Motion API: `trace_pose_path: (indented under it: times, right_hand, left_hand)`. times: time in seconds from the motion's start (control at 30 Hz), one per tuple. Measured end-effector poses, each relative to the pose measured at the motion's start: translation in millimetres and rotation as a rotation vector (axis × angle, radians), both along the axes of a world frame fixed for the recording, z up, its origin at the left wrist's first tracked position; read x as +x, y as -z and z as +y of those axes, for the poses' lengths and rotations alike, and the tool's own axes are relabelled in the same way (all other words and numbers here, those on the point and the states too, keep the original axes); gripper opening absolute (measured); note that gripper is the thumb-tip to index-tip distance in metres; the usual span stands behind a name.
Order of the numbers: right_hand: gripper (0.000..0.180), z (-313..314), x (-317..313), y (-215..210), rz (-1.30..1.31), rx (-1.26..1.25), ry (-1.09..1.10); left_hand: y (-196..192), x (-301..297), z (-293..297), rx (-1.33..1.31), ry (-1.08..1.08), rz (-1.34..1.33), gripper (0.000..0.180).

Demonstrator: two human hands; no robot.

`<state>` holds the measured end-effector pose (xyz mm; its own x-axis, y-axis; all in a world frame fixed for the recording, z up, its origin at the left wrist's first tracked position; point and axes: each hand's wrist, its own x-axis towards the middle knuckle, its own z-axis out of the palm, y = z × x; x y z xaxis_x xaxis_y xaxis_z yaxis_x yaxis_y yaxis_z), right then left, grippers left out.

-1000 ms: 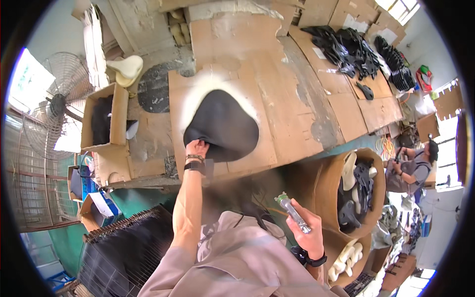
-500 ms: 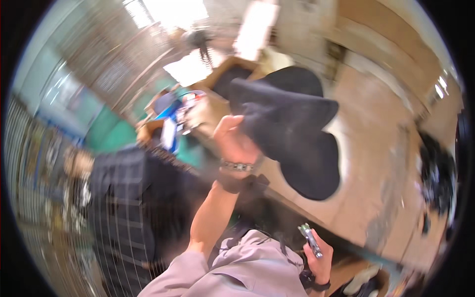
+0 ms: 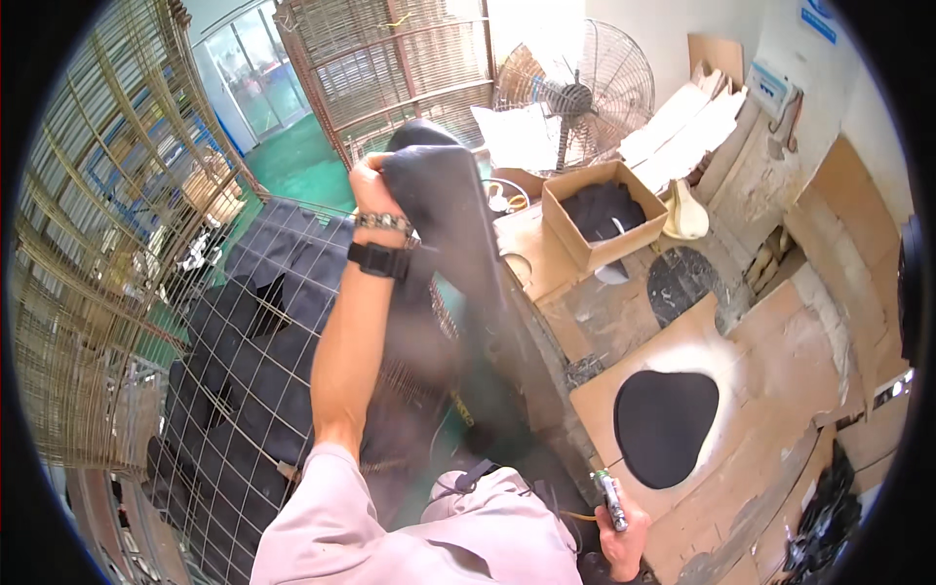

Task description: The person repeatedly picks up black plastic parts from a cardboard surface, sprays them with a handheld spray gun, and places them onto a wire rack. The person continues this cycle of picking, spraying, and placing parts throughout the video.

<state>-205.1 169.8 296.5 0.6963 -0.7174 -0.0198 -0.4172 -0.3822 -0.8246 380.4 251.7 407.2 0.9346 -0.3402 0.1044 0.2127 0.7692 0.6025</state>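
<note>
In left hand, gripped: black sheet, smooth, bent; right hand clasps silvery tool.

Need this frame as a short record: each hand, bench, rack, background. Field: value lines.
left hand: gripping a limp black sheet-like piece, raised; material unclear
right hand: holding a small silvery metal tool with a green end
bench: brown cardboard covering; black rounded-triangular flat piece lying on it, a whitish patch around it
far end of bench: open brown cardboard box, dark pieces inside
rack: dark flat pieces seen through a pale wire grid, person's left
background: round wire-caged fan
</note>
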Motion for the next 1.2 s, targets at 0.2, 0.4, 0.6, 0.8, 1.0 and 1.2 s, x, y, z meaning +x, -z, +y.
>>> trace_pose_path:
  times: [0.2,0.4,0.6,0.8,1.0,1.2]
  right_hand:
    - [0.04,7,50,-12,0.167,0.175,-0.069]
    - [0.042,24,95,-14,0.224,0.237,-0.118]
    - [0.043,35,135,-8,0.233,0.265,-0.165]
    - [0.044,49,145,-6,0.297,0.273,-0.117]
    - [0.038,48,105,-22,0.244,0.255,-0.068]
    - [0.035,56,34,-47,0.325,0.283,0.208]
  left_hand:
    - [-22,139,83,0.054,-0.326,-0.037,0.014]
    - [-18,231,236,0.292,-0.891,-0.12,0.015]
    - [91,287,416,0.341,-0.976,0.266,0.029]
    - [163,253,420,1.362,-1.194,0.633,0.07]
    - [43,109,235,0.699,-0.818,-0.251,0.055]
    - [-50,-116,95,0.665,-0.103,-0.741,0.041]
